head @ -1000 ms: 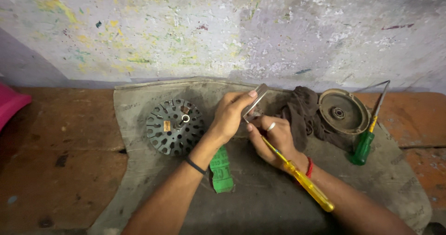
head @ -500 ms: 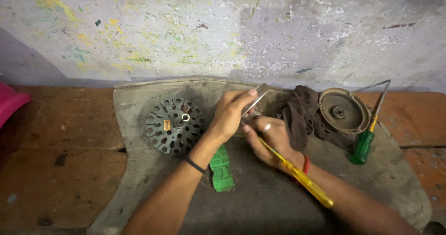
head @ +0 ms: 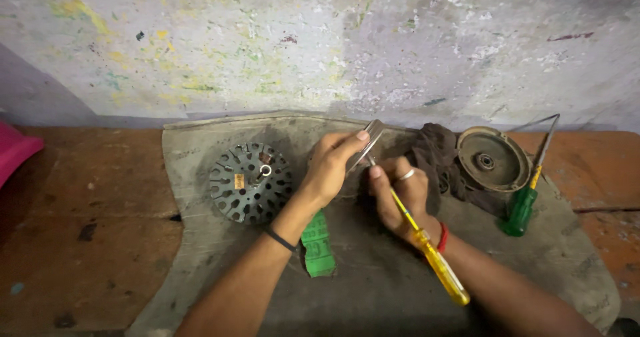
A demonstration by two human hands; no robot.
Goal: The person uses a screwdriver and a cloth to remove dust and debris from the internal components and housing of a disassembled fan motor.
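My left hand (head: pixel 333 166) pinches a thin flat metal piece (head: pixel 368 141) that sticks up and to the right between thumb and fingers. My right hand (head: pixel 399 192) grips a yellow-handled screwdriver (head: pixel 437 264), its shaft running under the fingers with the tip up at the metal piece. Both hands meet over the middle of a grey mat (head: pixel 373 290). A round dark slotted metal disc (head: pixel 251 182) lies just left of my left hand. A green folded strip (head: pixel 318 244) lies under my left wrist.
A dark rag (head: pixel 437 156) and a round metal cover (head: pixel 492 158) lie right of my hands, with a green-handled screwdriver (head: pixel 521 207) beside them. The mat sits on a reddish floor (head: pixel 87 204) against a paint-spattered wall (head: pixel 320 44). A pink object (head: pixel 13 154) is at the left edge.
My right hand has shifted slightly down and left along the screwdriver, while the left hand keeps its pinch on the metal piece. Nothing else on the mat has moved.
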